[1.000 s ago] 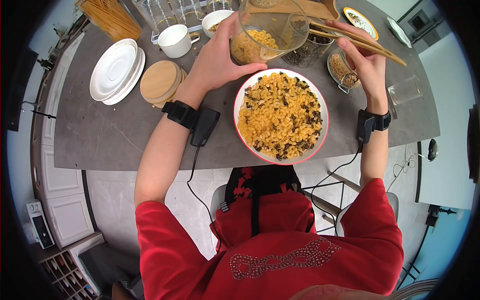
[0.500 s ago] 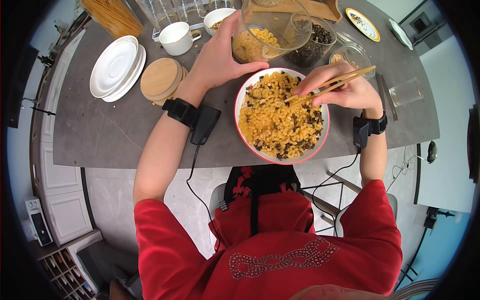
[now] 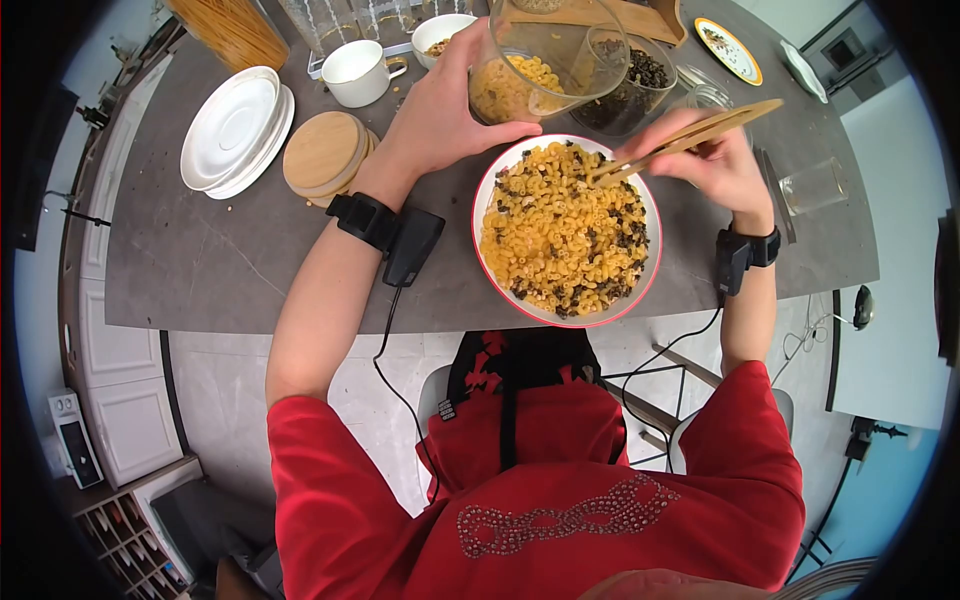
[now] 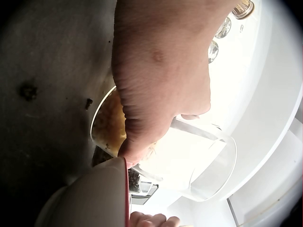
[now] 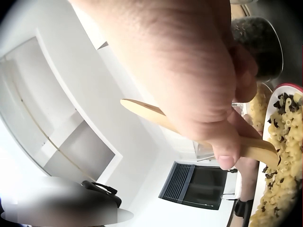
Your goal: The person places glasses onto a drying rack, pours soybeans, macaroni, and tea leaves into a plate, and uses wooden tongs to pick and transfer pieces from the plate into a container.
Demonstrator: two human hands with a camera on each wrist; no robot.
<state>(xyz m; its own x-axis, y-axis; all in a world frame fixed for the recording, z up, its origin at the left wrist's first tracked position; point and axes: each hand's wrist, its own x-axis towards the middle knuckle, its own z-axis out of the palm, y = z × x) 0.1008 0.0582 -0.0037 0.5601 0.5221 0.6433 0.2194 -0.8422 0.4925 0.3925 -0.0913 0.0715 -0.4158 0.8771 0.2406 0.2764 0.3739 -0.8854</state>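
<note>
A red-rimmed white bowl (image 3: pixel 478 230) holds yellow macaroni (image 3: pixel 565 240) mixed with dark bits. The left hand (image 3: pixel 440 115) grips a clear container (image 3: pixel 590 85) with macaroni inside, behind the bowl; its thumb lies near the bowl's rim. Wooden tongs (image 3: pixel 700 130) are pinched in the right hand (image 3: pixel 712 170), their tips at the macaroni in the bowl's upper right. In the right wrist view the tongs (image 5: pixel 255 147) reach into the macaroni (image 5: pixel 284 142). The left wrist view shows the container (image 4: pixel 208 165) beyond the left hand (image 4: pixel 161 71), beside the bowl (image 4: pixel 94 198).
Stacked white plates (image 3: pixel 230 130), wooden discs (image 3: pixel 322 152) and a white cup (image 3: pixel 355 75) stand left. A jar of dark pieces (image 3: pixel 640 90) is behind the bowl. A drinking glass (image 3: pixel 815 188) and an orange-rimmed plate (image 3: pixel 728 50) are at the right.
The right hand has come down and left from above the jars with the tongs, then shifted slightly right; the tips are now at the macaroni. The left hand keeps its grip on the container.
</note>
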